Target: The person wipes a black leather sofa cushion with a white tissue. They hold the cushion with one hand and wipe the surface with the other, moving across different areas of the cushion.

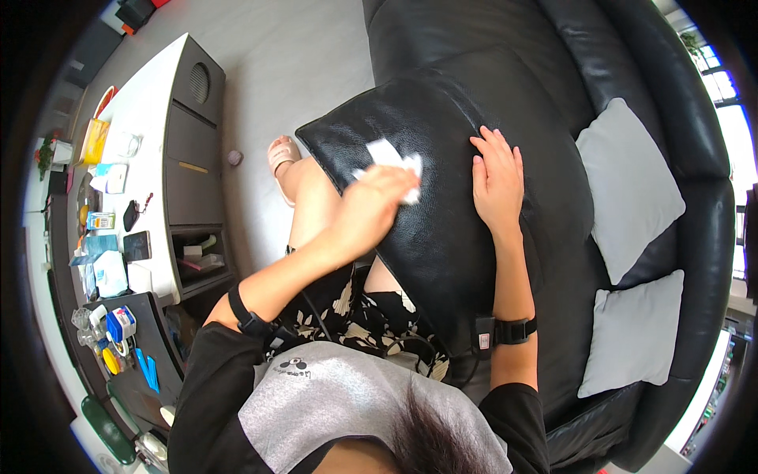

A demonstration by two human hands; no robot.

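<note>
A crumpled white wipe or tissue (384,153) is pressed against a black leather seat cushion (450,260) by my left hand (379,192). That hand is slightly blurred, and its curled fingers hide part of the wipe. Flat on the same cushion, near a seam, rests my right hand (497,178), fingers apart and holding nothing. The cushion's near corner juts out over my lap, and its leather shows soft creases and shine.
The black leather sofa (568,77) extends behind the cushion, with one grey pillow (630,189) and another grey pillow (633,332) on it. At left stands a white-topped cabinet (160,101) bearing a phone (137,245) and tissue packs. A small ball (235,157) lies on the floor.
</note>
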